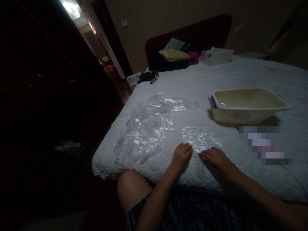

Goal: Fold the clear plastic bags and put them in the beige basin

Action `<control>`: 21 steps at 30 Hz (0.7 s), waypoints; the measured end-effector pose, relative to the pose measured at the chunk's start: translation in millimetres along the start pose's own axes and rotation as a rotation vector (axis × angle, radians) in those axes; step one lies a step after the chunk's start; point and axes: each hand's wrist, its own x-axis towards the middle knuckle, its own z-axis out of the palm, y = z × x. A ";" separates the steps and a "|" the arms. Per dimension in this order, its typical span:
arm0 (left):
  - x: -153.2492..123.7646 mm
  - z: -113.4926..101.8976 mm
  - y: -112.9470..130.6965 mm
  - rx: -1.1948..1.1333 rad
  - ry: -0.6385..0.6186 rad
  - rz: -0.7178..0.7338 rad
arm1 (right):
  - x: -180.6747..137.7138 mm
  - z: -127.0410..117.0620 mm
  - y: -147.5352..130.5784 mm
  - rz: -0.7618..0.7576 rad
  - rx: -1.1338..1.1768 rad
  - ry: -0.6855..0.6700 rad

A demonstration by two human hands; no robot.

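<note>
A clear plastic bag (201,136) lies spread on the white quilted bed cover in front of me. At its near left edge, my left hand (182,157) has its fingers bent and closed on the film. My right hand (218,160) grips the near right side of the same bag, fingers pointing left and the thumb hidden underneath. A small gap separates the two hands. To the left, a loose heap of crumpled clear plastic bags (146,128) spreads over the bed, untouched by either hand.
A cream plastic tub (250,117) with a grey handle stands to the right. Nearer is a blurred-out object (266,146) with a cable. A white box (218,57), a pillow (174,55) and dark cloth lie by the headboard (207,29). The bed's left edge drops to a dark floor.
</note>
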 end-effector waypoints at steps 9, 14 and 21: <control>-1.5 1.2 0.5 -0.007 -0.019 0.001 | 5.0 -1.6 -1.3 0.282 0.218 -0.057; -1.2 2.1 -0.5 -0.013 -0.037 0.003 | 16.1 -10.0 -5.0 0.530 0.475 -0.017; -0.9 4.3 -1.5 0.038 -0.069 0.053 | 23.7 -11.5 -1.6 0.617 0.525 0.091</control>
